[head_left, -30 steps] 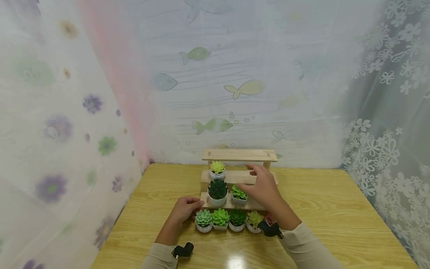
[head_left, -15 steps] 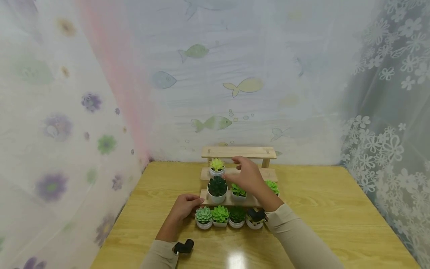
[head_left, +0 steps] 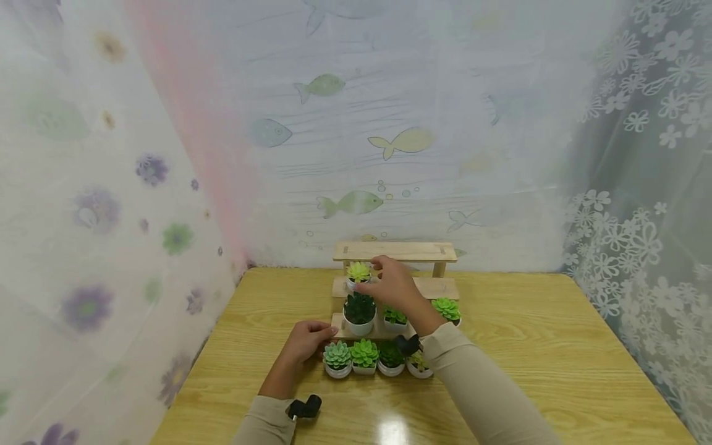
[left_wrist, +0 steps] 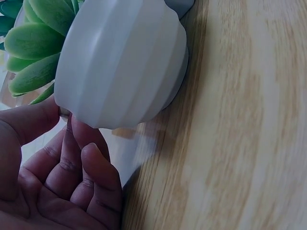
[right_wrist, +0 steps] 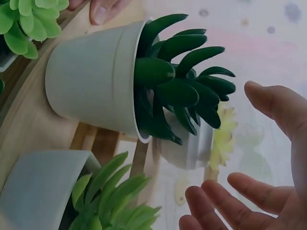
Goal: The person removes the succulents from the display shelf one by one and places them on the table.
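Pinches with the left hand [head_left: 305,341] the left end of a tiered, pale wooden shelf [head_left: 395,251]. Near a yellow-green succulent in a round white pot [head_left: 358,272] on the middle tier [head_left: 440,288], holds the right hand [head_left: 396,285] spread.

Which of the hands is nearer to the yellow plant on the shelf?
Right. The right hand is close beside the yellow plant, thumb and fingers apart. The left hand is farther off, pinching the left end of the lowest shelf.
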Demonstrator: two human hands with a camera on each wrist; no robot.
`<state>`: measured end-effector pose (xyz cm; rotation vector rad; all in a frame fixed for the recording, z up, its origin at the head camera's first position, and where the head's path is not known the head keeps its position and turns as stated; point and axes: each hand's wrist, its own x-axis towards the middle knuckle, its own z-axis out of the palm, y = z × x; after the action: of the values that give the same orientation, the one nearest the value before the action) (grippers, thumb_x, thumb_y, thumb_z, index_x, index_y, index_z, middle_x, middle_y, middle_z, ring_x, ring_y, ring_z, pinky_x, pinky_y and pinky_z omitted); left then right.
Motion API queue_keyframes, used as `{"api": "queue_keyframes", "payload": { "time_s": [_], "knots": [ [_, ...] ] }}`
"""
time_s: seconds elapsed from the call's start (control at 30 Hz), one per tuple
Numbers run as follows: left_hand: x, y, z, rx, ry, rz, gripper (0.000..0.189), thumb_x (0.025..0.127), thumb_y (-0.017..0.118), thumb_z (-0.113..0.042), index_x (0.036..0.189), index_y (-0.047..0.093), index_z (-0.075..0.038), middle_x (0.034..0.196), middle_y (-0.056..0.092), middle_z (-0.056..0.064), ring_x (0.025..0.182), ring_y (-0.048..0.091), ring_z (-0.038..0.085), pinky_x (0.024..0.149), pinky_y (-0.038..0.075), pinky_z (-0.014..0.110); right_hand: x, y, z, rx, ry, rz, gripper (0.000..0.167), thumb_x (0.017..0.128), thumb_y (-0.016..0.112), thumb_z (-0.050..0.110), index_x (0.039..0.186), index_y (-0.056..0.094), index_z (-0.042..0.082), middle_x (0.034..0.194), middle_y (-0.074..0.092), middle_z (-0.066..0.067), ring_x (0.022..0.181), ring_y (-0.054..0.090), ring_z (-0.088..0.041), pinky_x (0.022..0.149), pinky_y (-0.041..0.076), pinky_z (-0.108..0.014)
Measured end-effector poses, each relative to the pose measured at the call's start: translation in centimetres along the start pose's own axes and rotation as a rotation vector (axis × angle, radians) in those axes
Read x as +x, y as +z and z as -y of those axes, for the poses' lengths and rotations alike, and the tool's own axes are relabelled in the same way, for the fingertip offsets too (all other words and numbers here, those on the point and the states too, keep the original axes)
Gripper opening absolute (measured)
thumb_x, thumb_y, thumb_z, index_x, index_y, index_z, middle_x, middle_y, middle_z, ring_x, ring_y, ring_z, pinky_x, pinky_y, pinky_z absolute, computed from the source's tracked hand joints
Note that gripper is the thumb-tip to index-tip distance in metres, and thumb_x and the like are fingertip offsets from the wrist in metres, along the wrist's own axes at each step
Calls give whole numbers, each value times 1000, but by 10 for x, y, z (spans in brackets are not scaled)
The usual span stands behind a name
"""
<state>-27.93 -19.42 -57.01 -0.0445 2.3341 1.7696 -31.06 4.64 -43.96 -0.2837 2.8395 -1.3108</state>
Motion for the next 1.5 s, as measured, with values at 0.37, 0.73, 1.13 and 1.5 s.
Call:
{"api": "queue_keyframes", "payload": {
  "time_s": [0.37,0.73,1.13,1.5],
  "knots": [
    [3,-4,4,-29,-21,30,35,98,74,-28,118,75,1,89,79,7,70,68,13,60,57,31,8,9,5,-43,8,8,73,87,83,47,145,57,12,140,63,-12,123,63,-33,95,56,-51],
    [2,-2,3,-26,-6,26,36,98,74,-29,117,75,2,92,79,13,68,67,13,58,57,32,17,15,6,-111,1,-20,68,88,82,45,142,60,10,136,64,-11,120,64,-31,95,56,-50],
    [4,-3,4,-36,-25,29,35,98,74,-29,118,75,0,90,79,8,71,68,13,60,57,30,23,19,5,-127,-6,-39,63,88,83,39,140,63,8,129,68,-10,110,67,-27,89,58,-44],
    [4,-4,4,-35,-26,36,36,97,75,-29,117,75,1,90,79,8,71,67,14,60,55,30,19,16,7,-97,-17,-53,61,88,84,35,139,64,8,126,69,-9,107,68,-25,85,59,-42]
  ]
}}
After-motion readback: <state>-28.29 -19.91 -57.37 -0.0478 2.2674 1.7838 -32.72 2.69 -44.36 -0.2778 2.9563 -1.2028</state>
